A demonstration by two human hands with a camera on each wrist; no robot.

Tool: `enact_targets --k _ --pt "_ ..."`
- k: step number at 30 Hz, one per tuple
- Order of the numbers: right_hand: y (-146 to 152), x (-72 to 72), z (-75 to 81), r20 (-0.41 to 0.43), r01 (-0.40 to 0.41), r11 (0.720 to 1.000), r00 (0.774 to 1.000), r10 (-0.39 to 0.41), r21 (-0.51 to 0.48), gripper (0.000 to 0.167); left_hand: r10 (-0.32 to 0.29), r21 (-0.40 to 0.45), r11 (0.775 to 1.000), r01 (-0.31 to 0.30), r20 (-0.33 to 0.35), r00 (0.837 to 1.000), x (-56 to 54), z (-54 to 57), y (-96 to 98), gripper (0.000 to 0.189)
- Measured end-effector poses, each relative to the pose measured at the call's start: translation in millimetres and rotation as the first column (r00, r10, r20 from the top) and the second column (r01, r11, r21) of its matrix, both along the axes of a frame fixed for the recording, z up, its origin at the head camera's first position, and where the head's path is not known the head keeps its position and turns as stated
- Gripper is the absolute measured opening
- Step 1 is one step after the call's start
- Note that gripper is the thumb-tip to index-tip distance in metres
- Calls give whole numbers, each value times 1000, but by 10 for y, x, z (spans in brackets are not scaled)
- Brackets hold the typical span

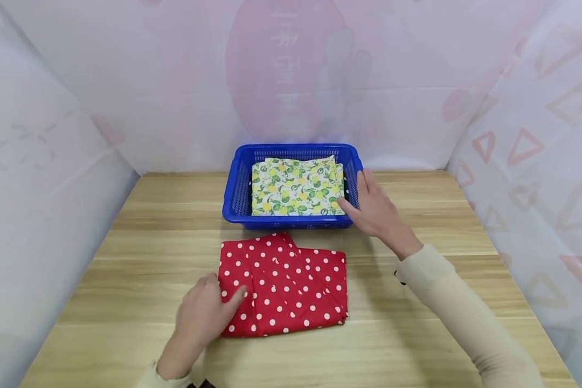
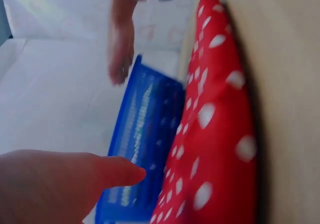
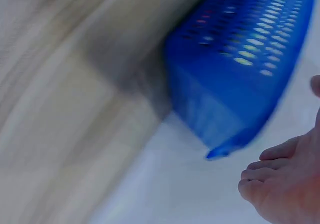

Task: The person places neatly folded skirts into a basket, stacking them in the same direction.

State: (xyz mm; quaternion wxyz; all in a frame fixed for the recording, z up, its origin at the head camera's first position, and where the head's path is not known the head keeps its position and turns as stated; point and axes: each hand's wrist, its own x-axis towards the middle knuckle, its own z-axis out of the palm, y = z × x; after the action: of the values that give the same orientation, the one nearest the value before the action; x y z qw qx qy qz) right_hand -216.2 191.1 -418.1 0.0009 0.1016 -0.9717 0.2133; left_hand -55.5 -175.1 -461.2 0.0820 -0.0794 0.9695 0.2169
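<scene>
A folded red cloth with white dots [image 1: 283, 285] lies on the table in front of a blue plastic basket [image 1: 296, 222]. At the cloth's left edge is my left hand [image 1: 205, 312], its thumb stretched out over the fabric; whether the other fingers touch the edge cannot be told. In the left wrist view that thumb [image 2: 125, 171] is straight. My right hand [image 1: 375, 207] hovers at the basket's right side, thumb and fingers spread apart and holding nothing. Inside the basket sits a folded white cloth with a lemon-and-leaf print [image 1: 296, 188].
The wood-grain table [image 1: 160, 242] is enclosed by pale printed fabric at the back [image 1: 184, 118] and both sides. Beneath the lemon cloth, a bit of dark dotted material [image 1: 346, 186] shows in the basket.
</scene>
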Motion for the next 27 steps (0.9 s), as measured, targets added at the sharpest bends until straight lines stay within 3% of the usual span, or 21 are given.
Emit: enact_targets --k 5,8,10,14,18,21,23,27 --pt "-118 375 329 -169 -61 998 984 62 7 78 31 128 991 -31 5 1000 -204 181 -356 68" --pt "-186 628 414 -192 -87 995 977 93 40 67 4 202 979 -7 16 1000 -324 230 -510 66" --pt "-218 761 394 -138 -84 994 986 94 72 64 -20 228 974 11 36 999 -386 212 -568 63" --pt "-241 890 218 64 -38 995 997 33 95 60 -47 250 968 15 121 992 -460 103 -580 59" --pt "-201 922 -48 251 24 995 967 -47 94 50 -62 277 961 11 178 982 -493 -10 -527 58" --pt "-173 944 -238 346 49 996 936 -72 73 39 -78 315 949 13 194 978 -511 -54 -499 56" --pt "-174 963 -333 394 64 997 916 -75 43 35 -93 334 942 18 207 974 -528 -70 -483 51" --pt "-211 992 -446 426 80 997 902 -73 0 40 -117 365 930 31 214 970 -573 -107 -445 42"
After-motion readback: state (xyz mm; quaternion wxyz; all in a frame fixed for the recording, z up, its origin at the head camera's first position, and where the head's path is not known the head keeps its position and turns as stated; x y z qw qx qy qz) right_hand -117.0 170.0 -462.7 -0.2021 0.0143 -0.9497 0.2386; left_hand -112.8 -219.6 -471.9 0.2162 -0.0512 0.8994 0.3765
